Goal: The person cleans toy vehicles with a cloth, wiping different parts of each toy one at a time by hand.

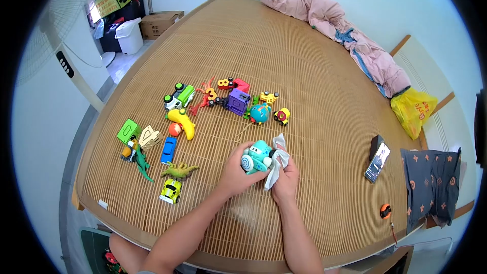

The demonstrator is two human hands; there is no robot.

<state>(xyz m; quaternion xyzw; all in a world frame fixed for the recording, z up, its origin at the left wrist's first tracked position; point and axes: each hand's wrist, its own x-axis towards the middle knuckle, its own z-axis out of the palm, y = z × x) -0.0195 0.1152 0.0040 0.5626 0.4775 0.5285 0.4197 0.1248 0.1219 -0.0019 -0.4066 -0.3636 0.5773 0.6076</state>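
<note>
My left hand is wrapped round a teal toy car with a white swirl-patterned wheel. In my right hand is a crumpled white wipe, pressed against the right side of the toy. Just beyond my hands stand a blue round toy and a small red and yellow toy car. To the left lie a blue toy car, a yellow toy banana, a spiky toy dinosaur and a lime toy car.
More toys, including a purple one and a green and white truck, rest on the bamboo mat. A phone leans at the right, near an orange round object. Pink bedding lines the far edge.
</note>
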